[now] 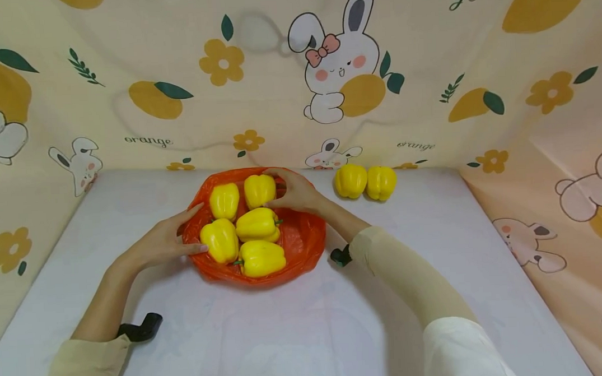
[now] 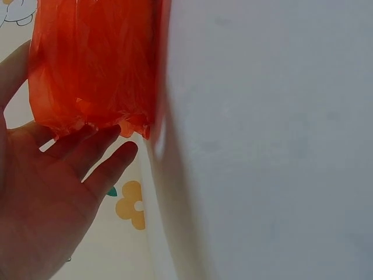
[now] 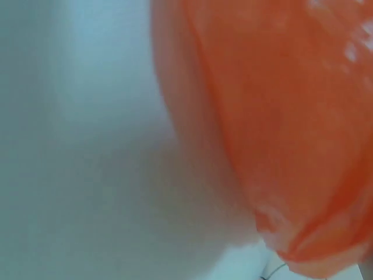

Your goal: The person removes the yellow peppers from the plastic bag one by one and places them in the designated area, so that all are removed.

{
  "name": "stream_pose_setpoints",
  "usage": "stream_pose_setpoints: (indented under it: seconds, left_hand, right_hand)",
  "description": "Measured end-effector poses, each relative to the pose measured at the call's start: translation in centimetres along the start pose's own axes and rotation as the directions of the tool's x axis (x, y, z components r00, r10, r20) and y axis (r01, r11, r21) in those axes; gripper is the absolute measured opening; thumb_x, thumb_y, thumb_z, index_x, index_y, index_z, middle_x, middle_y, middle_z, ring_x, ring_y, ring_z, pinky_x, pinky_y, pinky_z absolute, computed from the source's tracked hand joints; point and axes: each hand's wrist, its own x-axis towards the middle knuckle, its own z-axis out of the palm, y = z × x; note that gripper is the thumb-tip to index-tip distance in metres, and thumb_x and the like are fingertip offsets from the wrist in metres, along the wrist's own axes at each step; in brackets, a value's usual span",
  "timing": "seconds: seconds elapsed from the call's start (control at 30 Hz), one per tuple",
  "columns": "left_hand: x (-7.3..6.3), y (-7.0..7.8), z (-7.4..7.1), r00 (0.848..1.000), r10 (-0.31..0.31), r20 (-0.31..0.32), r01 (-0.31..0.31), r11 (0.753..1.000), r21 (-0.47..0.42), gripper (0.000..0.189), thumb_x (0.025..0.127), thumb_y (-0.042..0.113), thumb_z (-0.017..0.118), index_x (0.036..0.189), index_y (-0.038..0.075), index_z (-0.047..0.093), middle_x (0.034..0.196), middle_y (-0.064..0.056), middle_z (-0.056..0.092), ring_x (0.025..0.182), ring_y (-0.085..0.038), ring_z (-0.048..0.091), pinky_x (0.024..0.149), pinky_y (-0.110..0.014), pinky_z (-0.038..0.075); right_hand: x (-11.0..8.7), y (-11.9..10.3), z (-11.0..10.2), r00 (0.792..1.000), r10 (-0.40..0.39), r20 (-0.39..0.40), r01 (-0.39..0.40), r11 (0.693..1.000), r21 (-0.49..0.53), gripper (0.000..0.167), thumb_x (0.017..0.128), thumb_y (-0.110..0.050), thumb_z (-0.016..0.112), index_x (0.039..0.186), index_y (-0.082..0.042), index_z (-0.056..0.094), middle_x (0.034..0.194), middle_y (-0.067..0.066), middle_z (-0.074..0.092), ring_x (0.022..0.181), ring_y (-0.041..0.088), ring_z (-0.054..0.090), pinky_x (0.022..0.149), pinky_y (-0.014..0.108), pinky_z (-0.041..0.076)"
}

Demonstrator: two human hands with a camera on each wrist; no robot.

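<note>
Several yellow bell peppers (image 1: 260, 258) lie in an open red plastic bag (image 1: 303, 238) on the table. My right hand (image 1: 301, 192) reaches over the bag's far right rim and grips the far pepper (image 1: 258, 191), thumb at its near side and fingers behind it. At the bag's left rim is my left hand (image 1: 167, 238), fingers loosely extended along the rim and thumb near the left pepper (image 1: 220, 242). The left wrist view shows those fingers fairly straight at the edge of the red bag (image 2: 96, 64). Only the bag's red side (image 3: 291, 116) fills the right wrist view; the hand is hidden there.
Two more yellow bell peppers (image 1: 365, 182) stand side by side on the white table (image 1: 287, 334), right of the bag near the back edge. A cream cloth (image 1: 257, 100) with printed rabbits and oranges rises behind and at both sides. Black wrist mounts (image 1: 142, 328) sit on both forearms.
</note>
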Motion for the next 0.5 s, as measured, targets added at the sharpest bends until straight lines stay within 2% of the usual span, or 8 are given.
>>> stream_pose_setpoints:
  seconds: [0.13, 0.27, 0.5]
  left_hand:
    - [0.0, 0.1, 0.1, 1.000, -0.008, 0.010, 0.008, 1.000, 0.021, 0.103, 0.083, 0.053, 0.075, 0.160, 0.011, 0.019, 0.159, -0.027, 0.024, 0.143, -0.049, 0.026, 0.111, -0.067, 0.025]
    - [0.1, 0.1, 0.1, 1.000, -0.002, 0.007, 0.002, 1.000, 0.018, 0.103, 0.083, 0.053, 0.075, 0.160, 0.012, 0.019, 0.159, -0.027, 0.024, 0.143, -0.048, 0.027, 0.111, -0.066, 0.025]
    - [0.3, 0.0, 0.2, 1.000, -0.008, 0.005, 0.008, 1.000, 0.008, 0.104, 0.083, 0.052, 0.075, 0.160, 0.013, 0.018, 0.159, -0.027, 0.024, 0.142, -0.048, 0.027, 0.112, -0.066, 0.024]
  right_hand:
    - [-0.8, 0.0, -0.5, 1.000, 0.007, -0.007, -0.007, 1.000, 0.003, 0.078, 0.079, -0.036, 0.084, 0.146, -0.018, 0.047, 0.142, 0.000, 0.050, 0.126, 0.017, 0.050, 0.106, 0.034, 0.046]
    - [-1.2, -0.3, -1.4, 0.999, -0.012, -0.035, 0.013, 1.000, 0.025, 0.080, 0.080, -0.035, 0.084, 0.148, -0.020, 0.045, 0.146, -0.002, 0.048, 0.128, 0.018, 0.049, 0.107, 0.038, 0.045]
    - [-1.7, -0.7, -3.0, 0.998, -0.011, -0.064, 0.012, 1.000, 0.026, 0.079, 0.082, -0.032, 0.083, 0.150, -0.021, 0.044, 0.148, -0.001, 0.046, 0.131, 0.023, 0.049, 0.106, 0.037, 0.046]
